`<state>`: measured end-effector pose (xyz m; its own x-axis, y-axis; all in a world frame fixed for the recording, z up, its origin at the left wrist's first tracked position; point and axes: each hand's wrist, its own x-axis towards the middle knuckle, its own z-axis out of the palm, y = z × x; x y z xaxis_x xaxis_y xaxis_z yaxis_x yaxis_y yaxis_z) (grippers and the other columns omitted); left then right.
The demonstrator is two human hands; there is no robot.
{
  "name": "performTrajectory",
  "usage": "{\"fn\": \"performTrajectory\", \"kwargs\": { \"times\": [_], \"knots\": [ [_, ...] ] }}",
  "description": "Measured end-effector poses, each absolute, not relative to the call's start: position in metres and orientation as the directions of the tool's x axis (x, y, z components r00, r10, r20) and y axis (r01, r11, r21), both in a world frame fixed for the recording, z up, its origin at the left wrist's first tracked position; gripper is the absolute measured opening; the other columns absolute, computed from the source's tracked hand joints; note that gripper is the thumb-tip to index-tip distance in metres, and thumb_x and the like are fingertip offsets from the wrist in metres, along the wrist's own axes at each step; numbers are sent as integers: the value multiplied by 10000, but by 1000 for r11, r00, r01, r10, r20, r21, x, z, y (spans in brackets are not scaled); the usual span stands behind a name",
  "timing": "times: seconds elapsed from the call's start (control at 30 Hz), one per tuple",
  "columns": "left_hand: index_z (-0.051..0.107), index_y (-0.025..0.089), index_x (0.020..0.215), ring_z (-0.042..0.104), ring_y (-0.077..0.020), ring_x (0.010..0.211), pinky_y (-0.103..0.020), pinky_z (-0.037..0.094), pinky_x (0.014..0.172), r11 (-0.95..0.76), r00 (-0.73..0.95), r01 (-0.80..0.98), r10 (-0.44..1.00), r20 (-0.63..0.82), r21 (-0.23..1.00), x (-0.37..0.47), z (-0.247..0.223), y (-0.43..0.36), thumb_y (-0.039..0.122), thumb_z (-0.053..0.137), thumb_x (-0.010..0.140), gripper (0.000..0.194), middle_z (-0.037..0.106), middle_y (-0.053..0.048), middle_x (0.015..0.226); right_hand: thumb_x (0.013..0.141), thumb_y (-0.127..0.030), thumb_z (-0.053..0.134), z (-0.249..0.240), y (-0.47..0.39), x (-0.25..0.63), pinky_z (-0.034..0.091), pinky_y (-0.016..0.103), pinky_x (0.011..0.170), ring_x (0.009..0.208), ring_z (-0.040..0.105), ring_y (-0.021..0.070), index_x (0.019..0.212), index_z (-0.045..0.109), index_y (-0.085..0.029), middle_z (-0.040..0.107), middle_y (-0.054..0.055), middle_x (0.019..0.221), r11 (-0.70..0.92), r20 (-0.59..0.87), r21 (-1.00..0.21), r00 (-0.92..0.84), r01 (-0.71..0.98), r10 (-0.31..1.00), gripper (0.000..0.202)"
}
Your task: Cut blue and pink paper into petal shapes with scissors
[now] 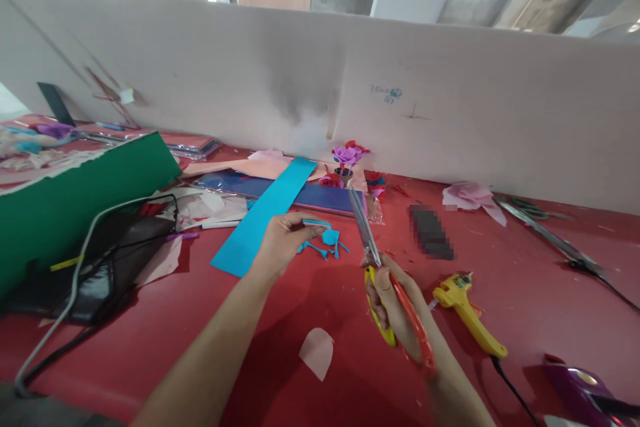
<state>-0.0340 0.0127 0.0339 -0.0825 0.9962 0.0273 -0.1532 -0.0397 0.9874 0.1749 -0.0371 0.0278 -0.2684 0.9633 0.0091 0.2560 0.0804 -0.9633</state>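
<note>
My left hand [286, 240] pinches a thin folded blue strip [317, 223] between thumb and fingers, over the edge of a long blue paper band [267, 213]. Small blue scraps [330, 237] lie on the red table just beyond its fingertips. In my right hand [393, 297] are large scissors [367, 233] with one red and one yellow handle; the blades point away from me and look nearly closed. A pale pink petal-shaped piece [318, 352] rests on the table nearer to me, between my forearms.
A yellow glue gun [465, 313] lies right of my right hand, near a dark pixelated object [431, 232]. Paper flowers in a small pot [344, 175] stand by the white partition [225, 80]. A green box [90, 193] and cables occupy the left; a purple device [580, 383] sits lower right.
</note>
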Motion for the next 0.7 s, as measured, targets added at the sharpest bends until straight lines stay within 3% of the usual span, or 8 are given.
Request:
{"fn": "performTrajectory", "kwargs": {
  "times": [0.13,0.3,0.5,0.6,0.7],
  "knots": [
    [767,217,749,670,-201,762,-286,494,707,-91,-142,-59,986,82,994,-33,38,12,151,713,642,136,742,-22,790,891,-633,397,29,-40,172,277,198,387,410,309,73,984,476,-198,343,-75,566,10,-42,-985,-297,171,954,451],
    [768,218,722,664,-198,771,-291,492,743,-100,-165,-93,983,84,991,-31,42,10,106,694,621,168,736,-27,786,888,-629,405,32,-40,171,289,207,385,414,334,76,971,491,-187,372,-64,581,48,-19,-974,-292,220,956,457],
    [756,194,717,626,-172,692,-281,481,690,-53,-163,-141,986,30,989,-30,39,10,249,774,626,108,708,-24,693,895,-606,404,35,-38,174,301,230,428,438,355,97,963,493,-196,379,-61,573,140,35,-941,-323,308,946,425],
    [726,181,674,581,-126,626,-248,457,644,-13,-91,-284,996,-13,959,-30,37,9,268,793,620,123,673,-10,651,882,-549,465,35,-38,176,293,240,460,465,373,120,1010,477,-207,367,-68,564,280,98,-847,-384,452,918,365],
    [670,174,612,553,-100,621,-230,437,629,17,6,-408,1000,-16,913,-29,38,7,253,791,628,145,648,2,671,835,-467,567,34,-38,176,324,255,499,518,466,152,1069,473,-219,484,-35,653,400,166,-622,-386,674,908,353]
  ]
}}
